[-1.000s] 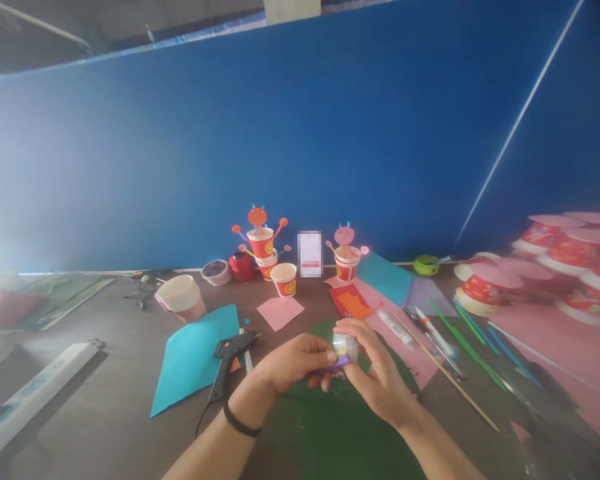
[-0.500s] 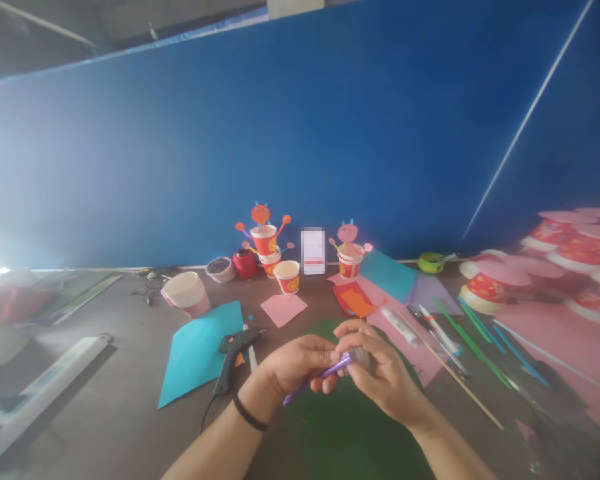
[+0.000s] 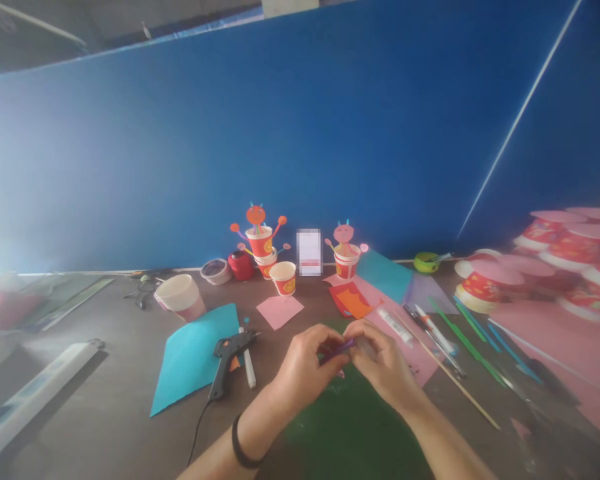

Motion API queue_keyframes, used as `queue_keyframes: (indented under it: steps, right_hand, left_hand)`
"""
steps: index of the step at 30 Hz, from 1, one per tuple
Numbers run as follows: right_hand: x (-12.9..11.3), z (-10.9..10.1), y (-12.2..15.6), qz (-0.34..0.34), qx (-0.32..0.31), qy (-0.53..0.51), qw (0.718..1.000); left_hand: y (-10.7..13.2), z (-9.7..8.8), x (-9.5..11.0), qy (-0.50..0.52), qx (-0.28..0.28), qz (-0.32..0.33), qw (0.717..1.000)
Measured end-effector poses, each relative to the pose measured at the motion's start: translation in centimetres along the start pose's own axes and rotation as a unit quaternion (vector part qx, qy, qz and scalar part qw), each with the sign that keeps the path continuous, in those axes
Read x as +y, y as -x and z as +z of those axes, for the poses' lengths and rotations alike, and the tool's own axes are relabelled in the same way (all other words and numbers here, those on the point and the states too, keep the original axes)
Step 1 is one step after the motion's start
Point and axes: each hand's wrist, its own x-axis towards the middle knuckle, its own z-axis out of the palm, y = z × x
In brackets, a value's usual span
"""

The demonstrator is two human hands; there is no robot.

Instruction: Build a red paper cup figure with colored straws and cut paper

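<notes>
Just above the green mat [image 3: 365,433], my two hands meet with their fingertips almost touching. My left hand [image 3: 313,360], with a black band at the wrist, is closed on a purple straw [image 3: 344,347], mostly hidden by its fingers. At the straw's right end, the fingers of my right hand [image 3: 383,363] are pinched together. Something pale and see-through [image 3: 367,347] sits among them, too blurred to name. A small pink scrap [image 3: 341,374] shows under the fingertips. Left of my hands, a black glue gun [image 3: 227,357] lies partly on a blue paper sheet [image 3: 187,360].
Paper-cup figures [image 3: 346,263] and a plain-topped red cup [image 3: 283,279] stand near the blue wall [image 3: 300,133]. Straws [image 3: 473,343], pens and a wooden stick [image 3: 460,387] lie at right, beside stacked cups [image 3: 575,247]. A power strip [image 3: 40,400] lies at left.
My left hand has turned and curled over the purple straw, which now shows only a short piece; its lower left end is hidden. The view has shifted slightly to the right.
</notes>
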Motion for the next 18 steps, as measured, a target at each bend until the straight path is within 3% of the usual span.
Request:
queue_keyframes:
  steps: [10,15,18]
  right_hand:
    - [-0.1,0.7,0.7,0.062,0.032,-0.003,0.998]
    - [-0.8,0.2,0.7,0.072,0.01,0.013,0.997]
    - [-0.6,-0.1,0.5,0.044,0.017,0.038,0.998]
  left_hand:
    - [-0.3,0.3,-0.4,0.04,0.044,-0.059,0.996]
    - [-1.0,0.2,-0.1,0.152,0.021,-0.103,0.983]
    - [-1.4,0.2,0.2,0.166,-0.002,-0.099,0.981]
